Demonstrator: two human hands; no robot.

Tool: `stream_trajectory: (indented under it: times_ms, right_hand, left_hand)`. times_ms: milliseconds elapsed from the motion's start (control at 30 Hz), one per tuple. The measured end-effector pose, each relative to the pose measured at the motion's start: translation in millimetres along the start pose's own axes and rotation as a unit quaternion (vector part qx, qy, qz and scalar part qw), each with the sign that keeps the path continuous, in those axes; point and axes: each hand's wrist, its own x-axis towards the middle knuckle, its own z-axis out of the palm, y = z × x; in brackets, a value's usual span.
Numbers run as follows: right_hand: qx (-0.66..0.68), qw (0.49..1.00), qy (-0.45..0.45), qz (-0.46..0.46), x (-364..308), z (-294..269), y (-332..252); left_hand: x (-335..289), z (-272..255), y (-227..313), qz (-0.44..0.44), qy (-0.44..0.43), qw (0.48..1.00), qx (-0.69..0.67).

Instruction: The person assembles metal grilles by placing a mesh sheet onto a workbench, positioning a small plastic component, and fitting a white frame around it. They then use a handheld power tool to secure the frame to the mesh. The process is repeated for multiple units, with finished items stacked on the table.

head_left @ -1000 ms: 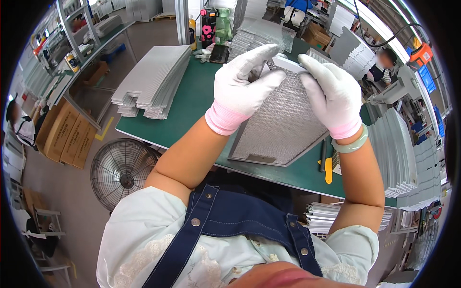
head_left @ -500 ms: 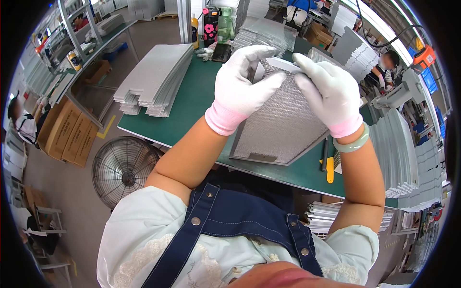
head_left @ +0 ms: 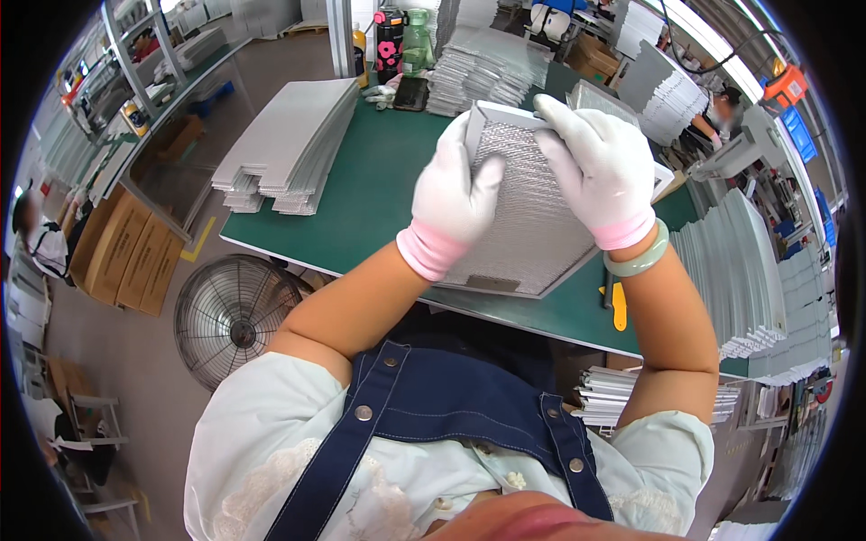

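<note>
Framed mesh panel (head_left: 528, 221): over the green table (head_left: 374, 189), lower side near the front edge.
Left hand (head_left: 454, 194): clamped on the panel's left edge, fingers partly hidden behind.
Right hand (head_left: 606, 171): bent over the upper right; cannot tell whether it grips.
Cartons (head_left: 135, 252): print too small to read.
Gap: green surface between panel and pale stack (head_left: 290, 131).

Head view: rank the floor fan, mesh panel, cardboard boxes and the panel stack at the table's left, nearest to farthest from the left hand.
1. Mesh panel, touching the left hand.
2. Panel stack, left on the table.
3. Floor fan, lower left, beside the table.
4. Cardboard boxes, far left.
</note>
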Motion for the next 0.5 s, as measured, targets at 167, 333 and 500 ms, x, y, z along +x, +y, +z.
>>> stream_trajectory:
  times_ms: [167,333,500]
  right_hand:
    - [0.146,0.967,0.104,0.18,-21,-26,-2]
    - [0.255,0.888,0.142,0.355,-105,-30,-27]
    - [0.263,0.858,0.067,0.436,-230,38,-63]
  left_hand:
    - [58,1,28,0.207,-0.018,0.974,0.095]
    - [106,21,52,0.402,-0.353,0.825,0.182]
    - [-30,85,9,0.274,-0.392,0.875,0.081]
